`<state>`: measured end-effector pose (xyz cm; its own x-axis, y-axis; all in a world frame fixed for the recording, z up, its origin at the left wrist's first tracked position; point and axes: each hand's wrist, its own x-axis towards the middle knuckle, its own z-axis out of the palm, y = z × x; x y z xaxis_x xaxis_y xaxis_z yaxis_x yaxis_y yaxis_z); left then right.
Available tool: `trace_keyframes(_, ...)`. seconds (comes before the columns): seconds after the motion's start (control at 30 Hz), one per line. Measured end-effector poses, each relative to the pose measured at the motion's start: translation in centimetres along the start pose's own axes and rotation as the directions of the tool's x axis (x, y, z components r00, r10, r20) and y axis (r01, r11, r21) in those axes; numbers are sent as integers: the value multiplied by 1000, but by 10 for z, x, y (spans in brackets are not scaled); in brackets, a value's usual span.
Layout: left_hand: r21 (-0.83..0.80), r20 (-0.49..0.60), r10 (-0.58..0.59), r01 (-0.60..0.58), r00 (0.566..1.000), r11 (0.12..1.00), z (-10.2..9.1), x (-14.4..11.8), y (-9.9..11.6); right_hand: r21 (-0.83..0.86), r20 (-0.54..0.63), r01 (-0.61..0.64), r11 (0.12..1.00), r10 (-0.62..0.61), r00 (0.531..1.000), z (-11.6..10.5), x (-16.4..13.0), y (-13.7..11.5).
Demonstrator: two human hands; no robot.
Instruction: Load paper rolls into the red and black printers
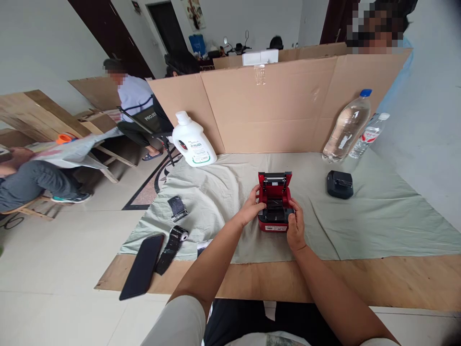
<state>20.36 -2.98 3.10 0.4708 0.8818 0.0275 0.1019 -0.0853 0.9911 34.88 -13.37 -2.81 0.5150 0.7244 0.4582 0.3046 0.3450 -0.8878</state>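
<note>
At the frame's lower left, a dark phone [141, 267] lies on the counter [259, 286]. Just right of and below center, the left hand [251, 210] and right hand [296, 229] are clamped on the red device [272, 228], lid [274, 175] raised. Farther, 2 clear bottles [347, 127] stand upper right.

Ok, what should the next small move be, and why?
Probably steady the red device with the right hand and free the left hand to reach for the black roll: both hands grip the device's sides, its lid stands open, and the roll lies loose to the left. What sits inside is unclear.
</note>
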Motion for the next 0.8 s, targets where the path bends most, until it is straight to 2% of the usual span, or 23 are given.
trace_keyframes(0.1,347,-147,124,-66,981,935,8,7,7,14,-10,5,1000,-5,1000,0,1,2)
trace_keyframes(0.17,486,-125,171,-90,977,869,14,14,12,12,-12,3,1000,-3,1000,-1,2,2)
trace_keyframes(0.23,535,-23,170,-132,985,835,20,22,14,7,-8,4,1000,-4,1000,-1,2,3)
trace_keyframes(0.33,546,123,126,-173,984,819,29,38,12,4,-4,19,1000,-18,1000,-2,3,4)
trace_keyframes(0.4,554,178,62,-152,982,819,36,49,8,6,0,35,999,-35,999,-3,3,5)
trace_keyframes(0.5,575,173,-7,-95,985,813,44,60,6,-3,11,51,999,-51,999,-4,4,6)
trace_keyframes(0.6,585,146,-1,-85,989,806,48,57,13,-19,17,60,998,-59,998,-6,5,8)
trace_keyframes(0.7,605,123,39,-106,992,789,39,40,27,-11,18,78,997,-78,997,-7,6,10)
trace_keyframes(0.73,565,134,49,-117,990,817,33,32,32,-6,21,82,997,-82,996,-7,6,11)
trace_keyframes(0.8,379,226,25,-112,974,919,11,17,43,1,34,76,997,-76,997,-7,6,11)
